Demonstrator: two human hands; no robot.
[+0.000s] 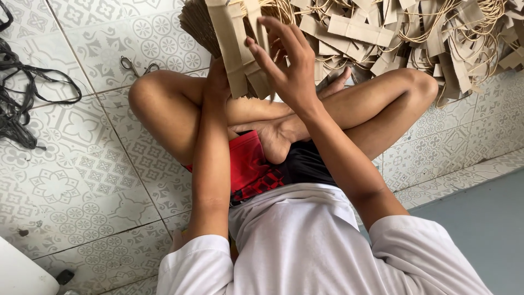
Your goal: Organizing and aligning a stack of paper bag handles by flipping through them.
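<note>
While I look down past the white shirt (305, 240) and the crossed legs, my left hand (218, 82) is clamped under a thick bundle of brown cardboard strips (232, 43), holding it up above my left knee (144, 93). The fingers themselves are hidden behind the strips, so I judge the grip closed from how the bundle sits on it. My right hand (289, 68) is open, fingers spread and slightly curled, fingertips resting on the face of the bundle and holding nothing.

As I read it, I'm squaring and sorting these strips. To do that well, I'd keep the left grip firm low on the stack so the layers can't fan out, and let the right fingertips work one strip at a time from the top edge, not several at once.

The bundle's long axis runs nearly up and down in the view, tilted a touch so its lower end points toward my lap and its upper end leans away toward the big loose pile of strips with cord handles (415, 33) on the patterned tile floor (82, 164). A pair of scissors (139, 68) lies on the tiles just beyond my left knee, and a tangle of black straps (22, 104) sits well off to the left.
</note>
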